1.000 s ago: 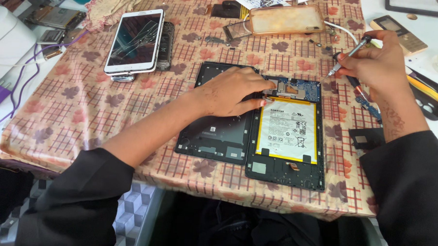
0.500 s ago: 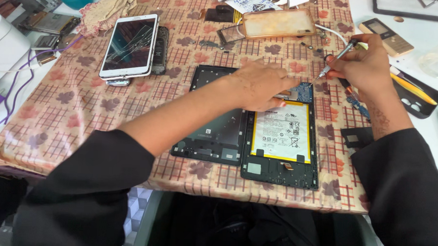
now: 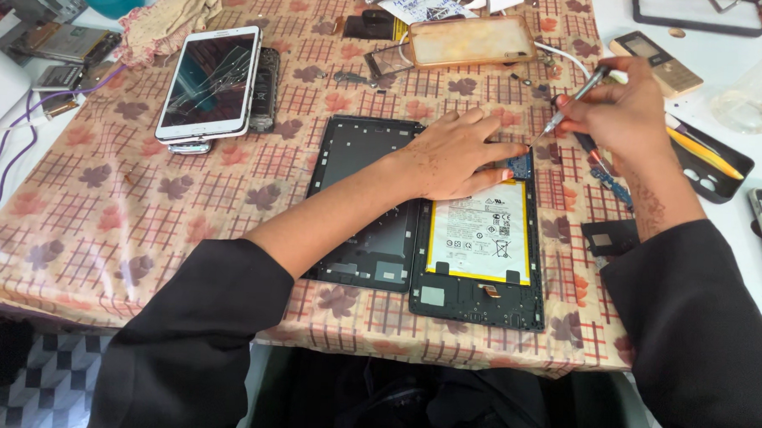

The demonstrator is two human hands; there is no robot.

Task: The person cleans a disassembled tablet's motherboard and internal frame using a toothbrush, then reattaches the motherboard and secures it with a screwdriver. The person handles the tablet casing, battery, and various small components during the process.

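An opened tablet (image 3: 479,298) lies on the patterned tablecloth, its white and yellow battery (image 3: 481,239) exposed. Its black back cover (image 3: 360,196) rests beside it on the left. My left hand (image 3: 451,153) lies flat across the tablet's top edge, fingers apart, fingertips near a small blue circuit board (image 3: 522,167). My right hand (image 3: 621,113) grips a thin silver screwdriver (image 3: 575,98), whose tip points down at the tablet's top right corner.
A white smartphone (image 3: 210,81) with a cracked screen lies at the upper left over a dark phone frame. A clear phone case (image 3: 471,40), small parts, a black tray (image 3: 712,162) with yellow tools and a keypad phone (image 3: 657,59) sit at the back and right.
My right hand with the screwdriver came down and left toward the tablet's top corner. My left hand stayed pressed on the tablet's top edge.
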